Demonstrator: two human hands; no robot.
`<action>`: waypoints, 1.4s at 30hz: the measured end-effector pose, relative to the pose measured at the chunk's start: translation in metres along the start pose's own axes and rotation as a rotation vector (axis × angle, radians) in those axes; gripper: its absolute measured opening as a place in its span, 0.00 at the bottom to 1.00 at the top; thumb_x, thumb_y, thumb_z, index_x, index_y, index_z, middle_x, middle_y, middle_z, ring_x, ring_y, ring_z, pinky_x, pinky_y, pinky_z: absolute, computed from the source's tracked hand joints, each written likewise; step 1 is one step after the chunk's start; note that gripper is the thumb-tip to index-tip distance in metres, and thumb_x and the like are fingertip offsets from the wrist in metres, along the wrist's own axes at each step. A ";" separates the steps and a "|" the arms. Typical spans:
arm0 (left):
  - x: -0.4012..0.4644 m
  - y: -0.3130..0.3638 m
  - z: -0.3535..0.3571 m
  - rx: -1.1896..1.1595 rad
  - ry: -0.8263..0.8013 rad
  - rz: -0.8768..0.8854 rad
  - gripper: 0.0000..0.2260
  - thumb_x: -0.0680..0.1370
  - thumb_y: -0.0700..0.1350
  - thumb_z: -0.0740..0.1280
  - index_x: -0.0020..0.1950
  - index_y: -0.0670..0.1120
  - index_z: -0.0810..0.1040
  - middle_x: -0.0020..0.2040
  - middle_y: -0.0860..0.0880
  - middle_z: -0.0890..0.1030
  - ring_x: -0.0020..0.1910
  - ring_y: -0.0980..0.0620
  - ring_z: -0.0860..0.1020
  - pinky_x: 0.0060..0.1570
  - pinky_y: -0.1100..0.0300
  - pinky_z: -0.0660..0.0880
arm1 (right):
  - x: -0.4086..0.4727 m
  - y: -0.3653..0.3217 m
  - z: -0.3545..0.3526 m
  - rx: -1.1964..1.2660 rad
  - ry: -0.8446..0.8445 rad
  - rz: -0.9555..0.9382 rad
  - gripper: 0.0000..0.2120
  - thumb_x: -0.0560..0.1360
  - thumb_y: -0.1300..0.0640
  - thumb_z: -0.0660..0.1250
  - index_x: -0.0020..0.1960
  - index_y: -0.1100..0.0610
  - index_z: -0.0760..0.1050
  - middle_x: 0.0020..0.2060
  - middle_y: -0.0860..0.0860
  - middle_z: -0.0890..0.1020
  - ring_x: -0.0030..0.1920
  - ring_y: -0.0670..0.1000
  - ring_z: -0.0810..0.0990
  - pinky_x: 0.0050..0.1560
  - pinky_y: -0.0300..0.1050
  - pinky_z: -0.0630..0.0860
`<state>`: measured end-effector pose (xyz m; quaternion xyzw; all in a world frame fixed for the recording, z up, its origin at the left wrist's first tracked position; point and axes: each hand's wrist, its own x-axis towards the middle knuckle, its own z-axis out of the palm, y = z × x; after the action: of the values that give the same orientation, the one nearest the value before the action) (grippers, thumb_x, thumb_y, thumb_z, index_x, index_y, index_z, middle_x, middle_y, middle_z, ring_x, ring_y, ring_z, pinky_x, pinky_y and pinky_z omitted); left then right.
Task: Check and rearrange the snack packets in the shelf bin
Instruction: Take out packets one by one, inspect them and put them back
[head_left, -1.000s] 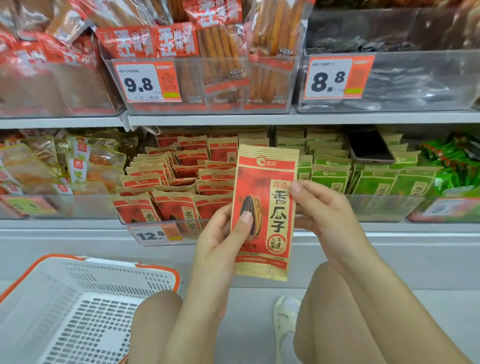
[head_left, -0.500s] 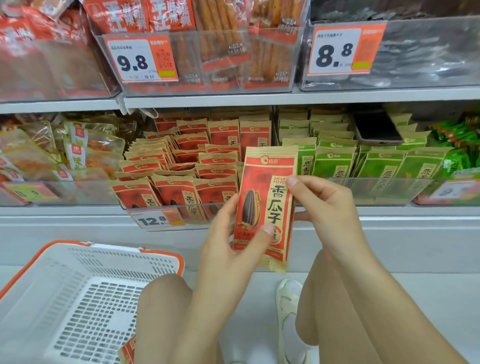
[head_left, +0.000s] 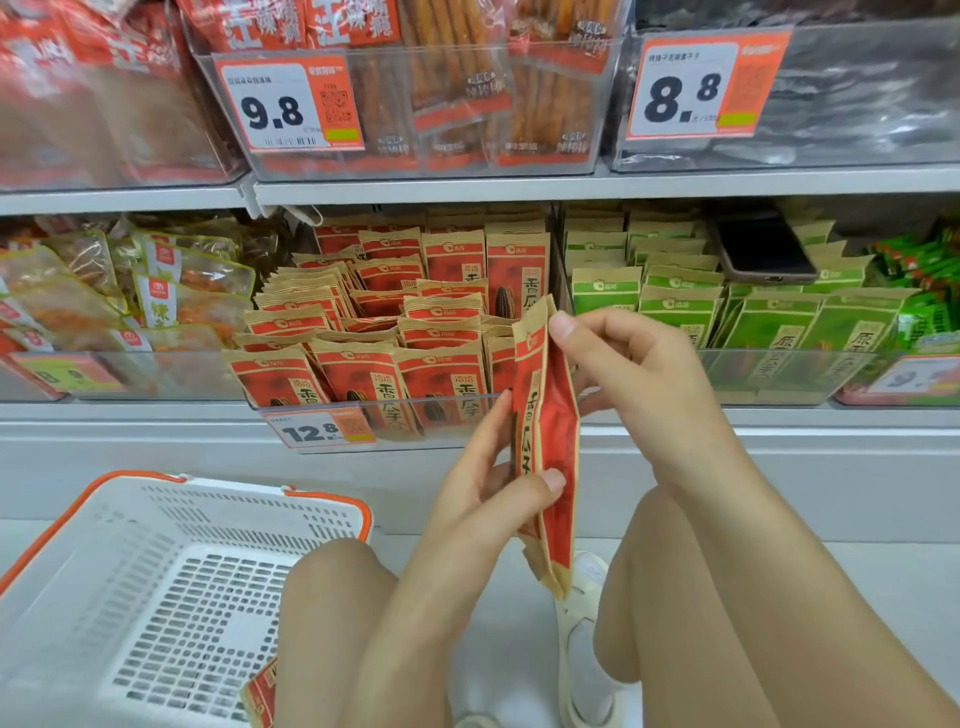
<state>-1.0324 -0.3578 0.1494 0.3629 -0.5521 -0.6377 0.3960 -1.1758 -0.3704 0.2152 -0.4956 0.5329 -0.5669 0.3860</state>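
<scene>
Nearest to me, I am looking down at my bare knees and a white shoe (head_left: 584, 670) on the floor, with a white basket (head_left: 119, 587) trimmed in orange sitting at my left; a red packet corner (head_left: 260, 696) is showing at its lower edge. Just above my knees I am holding a red and tan snack packet (head_left: 548, 447) upright and turned nearly edge-on toward me. My left hand (head_left: 488, 499) is gripping its lower half, thumb across the front and fingers (head_left: 496, 431) curled behind. My right hand (head_left: 628, 364) is pinching its top corner, the other fingers loosely curled. The packet is hovering right in front of the clear shelf bin (head_left: 395, 410) that is carrying rows of matching red packets (head_left: 363, 374) and a 12.8 price tag (head_left: 322, 428). To the right, green packets (head_left: 769, 332) are filling the neighbouring bin, with a dark phone (head_left: 763, 249) lying on top of them. On the upper shelf, bins are showing 9.8 (head_left: 288, 106) and 8.8 (head_left: 706, 85) tags.
</scene>
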 end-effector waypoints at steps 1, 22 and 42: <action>0.000 -0.001 -0.001 0.004 -0.016 -0.008 0.40 0.62 0.54 0.70 0.75 0.54 0.66 0.53 0.63 0.84 0.54 0.60 0.81 0.53 0.62 0.78 | 0.000 -0.001 0.001 0.000 0.003 -0.008 0.11 0.76 0.53 0.67 0.41 0.59 0.79 0.30 0.54 0.81 0.29 0.47 0.79 0.31 0.40 0.77; 0.009 0.001 0.000 -0.114 0.120 -0.014 0.34 0.63 0.58 0.73 0.68 0.52 0.76 0.57 0.50 0.82 0.52 0.52 0.82 0.53 0.55 0.78 | -0.006 0.007 0.000 0.016 -0.049 0.038 0.16 0.78 0.47 0.59 0.43 0.56 0.80 0.32 0.51 0.81 0.33 0.49 0.80 0.36 0.42 0.78; 0.018 0.006 0.003 -0.308 0.476 0.094 0.31 0.69 0.51 0.71 0.70 0.45 0.73 0.45 0.58 0.81 0.44 0.60 0.81 0.46 0.61 0.80 | -0.044 0.034 -0.004 0.057 -0.182 0.116 0.11 0.70 0.53 0.66 0.40 0.60 0.81 0.35 0.52 0.85 0.36 0.46 0.81 0.42 0.38 0.75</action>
<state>-1.0423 -0.3731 0.1552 0.4120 -0.3563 -0.5919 0.5941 -1.1736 -0.3312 0.1748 -0.5021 0.5070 -0.5114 0.4789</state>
